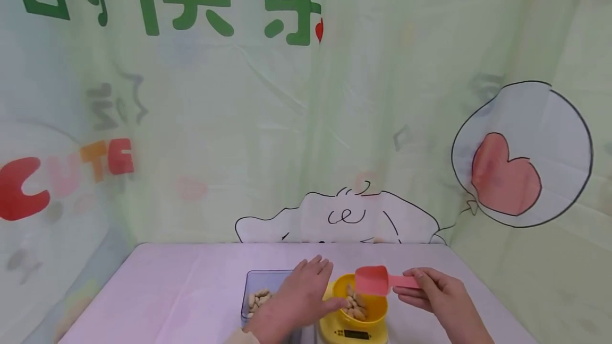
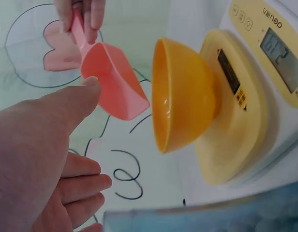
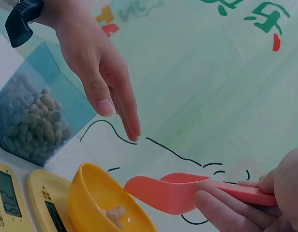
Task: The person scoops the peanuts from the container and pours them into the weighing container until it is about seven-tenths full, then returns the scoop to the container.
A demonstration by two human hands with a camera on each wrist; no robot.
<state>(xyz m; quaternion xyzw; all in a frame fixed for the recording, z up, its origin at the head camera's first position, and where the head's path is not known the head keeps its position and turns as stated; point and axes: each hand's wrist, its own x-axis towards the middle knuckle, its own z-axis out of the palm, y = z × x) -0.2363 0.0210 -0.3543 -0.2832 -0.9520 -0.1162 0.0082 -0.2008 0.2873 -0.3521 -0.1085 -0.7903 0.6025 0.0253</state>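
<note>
My right hand (image 1: 442,296) grips the handle of a pink scoop (image 1: 372,281), its head above the right rim of a yellow bowl (image 1: 379,309). No load shows in the scoop. Peanuts (image 1: 356,312) in their shells lie in the bowl, which stands on a yellow and white kitchen scale (image 1: 330,332). Between the bowl and a clear bluish container (image 1: 268,276), my left hand (image 1: 302,297) hangs in the air with fingers straight, holding nothing. More peanuts (image 3: 37,123) partly fill that container; in the head view the left hand and forearm cover part of it.
The scale's digital display (image 2: 283,54) shows digits in the left wrist view. A pale tabletop (image 1: 191,291) carries everything. Printed curtains (image 1: 229,137) hang behind it and along both sides. A dark band (image 3: 22,21) circles the left wrist.
</note>
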